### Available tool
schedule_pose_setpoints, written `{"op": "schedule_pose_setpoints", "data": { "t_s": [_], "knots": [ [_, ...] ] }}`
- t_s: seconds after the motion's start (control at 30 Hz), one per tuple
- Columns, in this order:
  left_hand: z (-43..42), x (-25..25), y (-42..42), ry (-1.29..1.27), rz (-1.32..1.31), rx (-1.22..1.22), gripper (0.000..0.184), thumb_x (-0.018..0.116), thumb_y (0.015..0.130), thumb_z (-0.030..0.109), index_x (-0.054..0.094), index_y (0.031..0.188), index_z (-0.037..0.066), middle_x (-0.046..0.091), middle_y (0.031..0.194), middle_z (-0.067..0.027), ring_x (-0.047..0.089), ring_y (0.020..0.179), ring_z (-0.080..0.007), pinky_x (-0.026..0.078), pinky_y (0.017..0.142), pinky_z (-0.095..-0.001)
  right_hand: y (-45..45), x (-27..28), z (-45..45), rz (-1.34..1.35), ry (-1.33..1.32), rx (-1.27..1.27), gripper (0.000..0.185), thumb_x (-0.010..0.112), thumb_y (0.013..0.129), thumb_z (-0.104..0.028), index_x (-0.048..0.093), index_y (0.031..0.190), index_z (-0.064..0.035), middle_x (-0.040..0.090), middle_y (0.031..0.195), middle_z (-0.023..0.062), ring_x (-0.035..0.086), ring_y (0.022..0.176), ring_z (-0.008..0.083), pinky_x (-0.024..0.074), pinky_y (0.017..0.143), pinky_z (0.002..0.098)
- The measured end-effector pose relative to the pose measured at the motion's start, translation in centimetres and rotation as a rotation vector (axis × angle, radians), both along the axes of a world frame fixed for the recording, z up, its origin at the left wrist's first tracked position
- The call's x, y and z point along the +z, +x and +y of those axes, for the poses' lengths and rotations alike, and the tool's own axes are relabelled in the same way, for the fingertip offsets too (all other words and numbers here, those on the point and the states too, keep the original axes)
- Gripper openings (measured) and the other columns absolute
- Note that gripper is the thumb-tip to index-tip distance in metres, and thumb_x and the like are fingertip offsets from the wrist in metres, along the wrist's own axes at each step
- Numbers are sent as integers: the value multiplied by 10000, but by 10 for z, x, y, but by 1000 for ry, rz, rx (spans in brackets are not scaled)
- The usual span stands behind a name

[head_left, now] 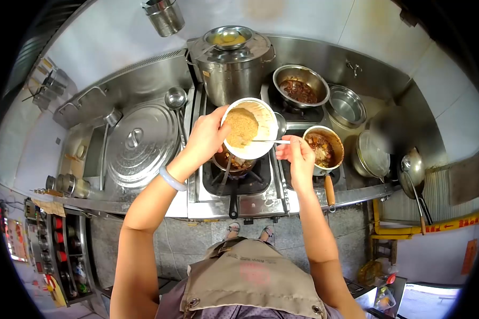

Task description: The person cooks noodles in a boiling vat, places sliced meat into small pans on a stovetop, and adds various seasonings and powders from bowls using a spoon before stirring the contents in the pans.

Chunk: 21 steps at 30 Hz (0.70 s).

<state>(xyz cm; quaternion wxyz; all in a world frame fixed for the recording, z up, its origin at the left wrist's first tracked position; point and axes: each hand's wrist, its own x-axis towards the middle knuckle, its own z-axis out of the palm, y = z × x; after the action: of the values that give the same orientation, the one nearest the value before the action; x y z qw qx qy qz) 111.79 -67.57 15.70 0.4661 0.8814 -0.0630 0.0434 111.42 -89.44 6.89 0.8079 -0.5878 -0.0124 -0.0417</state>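
Observation:
My left hand (210,135) grips the rim of a white bowl (264,119), which is tilted toward me. Light brown powder (241,127) lies inside it. In my right hand (297,154) is the thin handle of a spoon (271,141), whose far end dips into the powder. Below the bowl, partly hidden by it, a dark-handled saucepan (234,169) with food in it sits on a burner. Just right of my right hand stands a pot with a wooden handle (329,190), holding a brown, chunky mixture (320,150).
A tall stockpot (231,80) stands at the back, a metal bowl of yellow food (228,37) on its lid. Behind on the right is a steel bowl of dark red food (299,91). A large round lid (142,142) and a ladle (176,99) lie left; a wok (413,169) hangs right.

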Motion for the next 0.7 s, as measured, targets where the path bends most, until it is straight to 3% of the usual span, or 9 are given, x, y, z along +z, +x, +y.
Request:
{"op": "schedule_pose_setpoints", "data": {
  "t_s": [0.07,0.27,0.43,0.7],
  "knots": [
    [9,-2,-1,4,10,2,371,480,806,60,521,1165,-25,608,644,-155,572,416,-195,470,443,-306,0,-2,11,100,97,17,327,457,960,-254,570,995,51,622,804,116,614,685,158,521,633,270],
    [31,-11,2,-53,24,41,369,473,799,40,525,1156,-33,590,610,-137,556,401,-178,461,407,-292,-2,0,24,83,73,-41,311,451,959,-234,571,996,50,625,800,121,613,674,161,525,633,278],
    [44,-18,9,-103,84,93,349,468,823,54,539,1158,-14,571,577,-73,534,382,-117,430,348,-248,1,2,21,92,102,-49,301,463,953,-240,574,985,37,624,799,124,613,677,165,526,641,285],
    [91,-32,11,10,75,273,274,455,807,41,581,1040,-27,594,575,-133,575,406,-169,458,364,-290,11,0,14,98,167,-122,288,453,955,-207,562,1004,55,614,785,108,603,667,143,517,628,264]
  ]
}}
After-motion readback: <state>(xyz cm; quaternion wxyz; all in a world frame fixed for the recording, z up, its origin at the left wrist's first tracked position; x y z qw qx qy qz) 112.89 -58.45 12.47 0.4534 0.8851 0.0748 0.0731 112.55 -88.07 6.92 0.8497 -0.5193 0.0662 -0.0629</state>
